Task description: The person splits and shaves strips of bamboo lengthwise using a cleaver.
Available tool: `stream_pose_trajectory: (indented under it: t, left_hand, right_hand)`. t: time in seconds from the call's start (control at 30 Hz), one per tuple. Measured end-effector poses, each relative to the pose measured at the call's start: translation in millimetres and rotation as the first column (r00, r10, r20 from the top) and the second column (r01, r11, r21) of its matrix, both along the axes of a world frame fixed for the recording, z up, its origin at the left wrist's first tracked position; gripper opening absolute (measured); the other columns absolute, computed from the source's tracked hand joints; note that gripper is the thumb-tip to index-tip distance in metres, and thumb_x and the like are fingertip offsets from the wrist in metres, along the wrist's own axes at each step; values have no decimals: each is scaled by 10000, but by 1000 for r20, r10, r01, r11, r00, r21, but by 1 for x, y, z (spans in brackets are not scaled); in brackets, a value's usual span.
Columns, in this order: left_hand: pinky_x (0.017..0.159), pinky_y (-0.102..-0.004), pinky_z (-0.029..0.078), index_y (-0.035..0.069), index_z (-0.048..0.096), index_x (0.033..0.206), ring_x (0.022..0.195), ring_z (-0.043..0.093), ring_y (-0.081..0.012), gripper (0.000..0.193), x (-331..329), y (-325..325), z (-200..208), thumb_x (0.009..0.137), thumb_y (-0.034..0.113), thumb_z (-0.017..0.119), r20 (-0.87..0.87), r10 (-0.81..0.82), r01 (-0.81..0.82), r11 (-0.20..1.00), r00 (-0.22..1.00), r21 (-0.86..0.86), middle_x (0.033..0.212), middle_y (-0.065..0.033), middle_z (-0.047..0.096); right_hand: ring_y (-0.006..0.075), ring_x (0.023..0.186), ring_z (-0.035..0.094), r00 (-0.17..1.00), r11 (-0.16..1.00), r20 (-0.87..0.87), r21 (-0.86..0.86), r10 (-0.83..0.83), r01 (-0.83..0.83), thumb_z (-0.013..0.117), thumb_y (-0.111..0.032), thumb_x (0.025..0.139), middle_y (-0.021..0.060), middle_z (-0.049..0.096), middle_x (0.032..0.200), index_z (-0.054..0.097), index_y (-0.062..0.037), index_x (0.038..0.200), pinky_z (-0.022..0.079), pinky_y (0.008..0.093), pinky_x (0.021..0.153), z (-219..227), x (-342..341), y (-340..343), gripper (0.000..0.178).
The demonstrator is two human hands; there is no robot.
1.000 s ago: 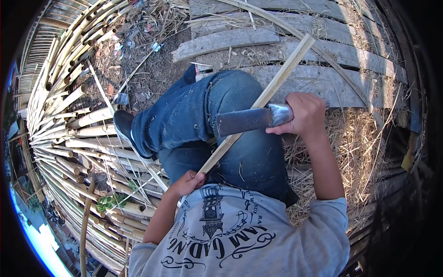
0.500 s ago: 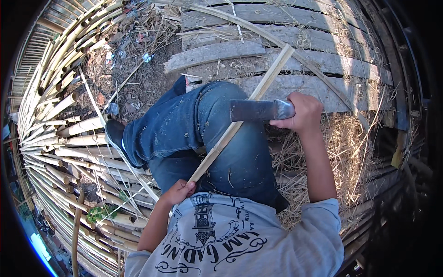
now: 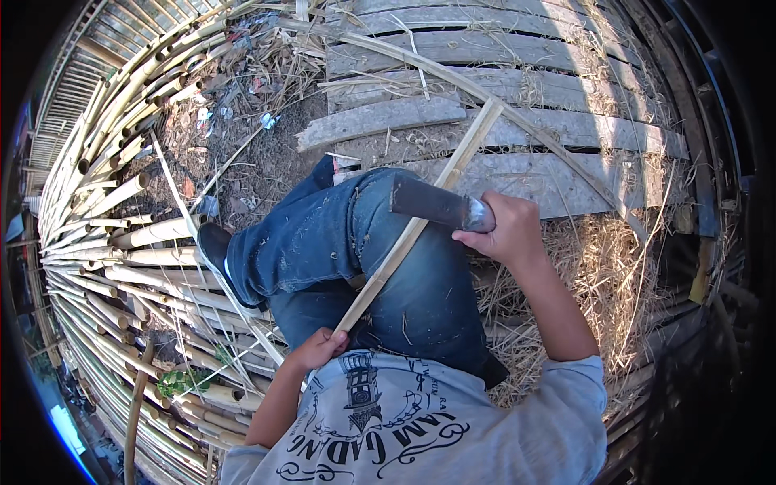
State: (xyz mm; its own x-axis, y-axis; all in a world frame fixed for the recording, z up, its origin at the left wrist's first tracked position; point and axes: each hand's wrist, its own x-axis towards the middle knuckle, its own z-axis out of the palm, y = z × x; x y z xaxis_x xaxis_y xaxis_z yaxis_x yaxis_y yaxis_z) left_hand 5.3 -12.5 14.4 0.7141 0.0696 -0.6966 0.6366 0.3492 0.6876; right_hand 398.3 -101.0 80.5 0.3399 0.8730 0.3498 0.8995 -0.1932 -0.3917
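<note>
A split bamboo strip [image 3: 386,273] slants across my thigh, from near my waist up toward the wooden planks. My left hand [image 3: 317,349] is closed round its lower end, close to my shirt. My right hand [image 3: 508,226] grips the handle of a broad-bladed machete [image 3: 428,202]; the handle itself is mostly hidden in the fist. The dark, square-ended blade lies across the strip above my knee, pointing left. Whether its edge bites into the bamboo I cannot tell.
Many cut bamboo poles [image 3: 153,236] are stacked along the left. Weathered planks [image 3: 517,174] cover the ground ahead, with a long thin bamboo strip [image 3: 428,66] across them. Dry straw shavings [image 3: 594,283] lie on the right. Leaf litter and scraps lie beyond my foot.
My right hand and the machete have shifted slightly left and down, and the blade now tilts. The strip's far end sits a little lower in view. My left hand keeps its hold.
</note>
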Motion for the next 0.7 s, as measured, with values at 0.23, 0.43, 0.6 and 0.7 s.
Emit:
stream_pose_trajectory:
  t: [0.23,0.43,0.6,0.7]
  left_hand:
    - [502,-265,238,110,356,603,546,239,-87,562,-11,1,-14,966,538,375,22,-30,31,999,999,-44,585,68,293]
    - [506,-261,231,119,330,593,547,233,-86,558,-11,-2,-10,972,526,371,-1,14,-14,997,1000,-73,590,71,281]
    - [517,-271,258,97,379,603,566,258,-86,542,-18,0,-20,978,489,396,8,13,-13,999,1000,-49,590,65,329]
    - [519,-271,260,93,377,604,569,259,-88,546,-13,4,-17,978,491,394,-6,6,-6,995,1000,-95,590,64,330]
  right_hand:
    - [227,435,558,983,998,176,17,-61,59,644,-753,620,65,507,498,507,-79,601,422,331,413,22,38,5,688]
    - [254,458,573,980,999,194,1,44,-45,624,-774,623,61,498,489,540,-67,648,455,350,446,22,49,16,712]
    - [257,466,564,975,991,199,-103,102,-83,600,-811,599,80,505,518,534,-66,658,455,354,469,41,27,4,750]
    - [252,455,576,944,983,274,-56,183,-174,595,-805,608,65,521,506,533,-74,631,453,366,453,29,40,14,734]
